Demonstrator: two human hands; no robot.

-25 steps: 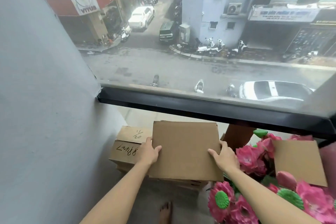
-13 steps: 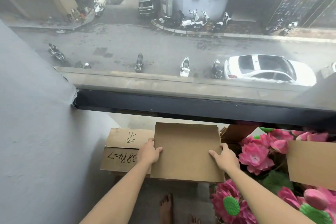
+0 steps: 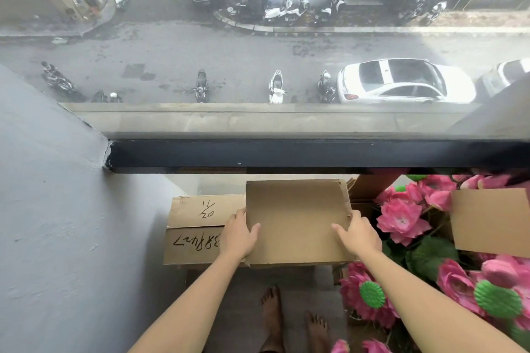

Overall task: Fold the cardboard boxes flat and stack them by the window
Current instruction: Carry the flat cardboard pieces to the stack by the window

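At the far left a grey plastered wall [image 3: 51, 223] runs into the corner where the black window frame [image 3: 286, 155] begins. Tucked against that wall, just below the sill, sits a stack of flattened cardboard [image 3: 198, 226] with handwriting on two panels, "1/20" on the upper one and a longer scrawl, upside down from here, on the lower. That looks like the pile the task calls for, right under the glass.

The left hand [image 3: 239, 233] grips the left edge of the flattened box [image 3: 295, 221], thumb lying on top and the fingers wrapped under out of sight. The box lies level over the right part of the stack, its near edge roughly in line with the pile's. The right hand [image 3: 358, 233] takes the opposite edge the same way, thumb across the top face. Holding it by both sides would, I think, let the person square it to the pile before letting go; whether it already rests on the stack I cannot tell.

Further right, pink artificial lotus flowers [image 3: 401, 221] with green seed heads crowd in close, and another cardboard sheet [image 3: 490, 221] lies among them. Bare feet [image 3: 272, 321] stand on the grey floor [image 3: 238, 295] below. Beyond the glass, a street with a white car [image 3: 401, 83].
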